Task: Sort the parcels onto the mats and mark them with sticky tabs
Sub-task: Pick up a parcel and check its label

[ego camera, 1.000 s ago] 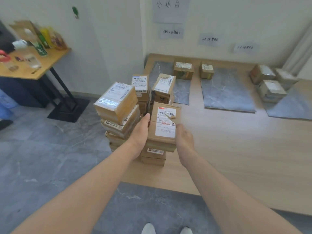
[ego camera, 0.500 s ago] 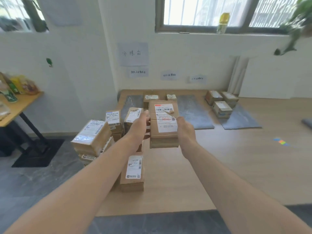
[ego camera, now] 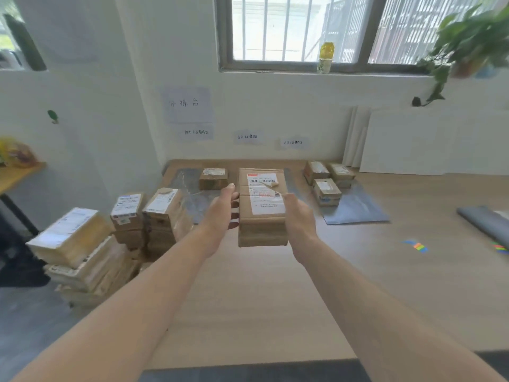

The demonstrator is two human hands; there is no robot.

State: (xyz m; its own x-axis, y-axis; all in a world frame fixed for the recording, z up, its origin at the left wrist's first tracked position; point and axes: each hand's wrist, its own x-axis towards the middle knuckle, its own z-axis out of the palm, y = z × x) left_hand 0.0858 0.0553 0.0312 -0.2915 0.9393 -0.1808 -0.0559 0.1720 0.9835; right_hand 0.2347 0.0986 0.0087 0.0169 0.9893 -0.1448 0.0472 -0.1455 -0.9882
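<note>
Hands come first: the left hand (ego camera: pixel 220 213) and the right hand (ego camera: pixel 298 219) are curled round opposite long sides of one cardboard parcel (ego camera: pixel 261 216), which is held in the air above the wooden floor (ego camera: pixel 275 299). It is judged stiff and fairly light, best gripped by those sides. Beyond, grey mats (ego camera: pixel 358 213) are laid near the wall.

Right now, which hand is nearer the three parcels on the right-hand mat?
Right. The right hand grips the carried parcel on its right side, towards the three parcels; the left hand grips its left side, farther away.
</note>
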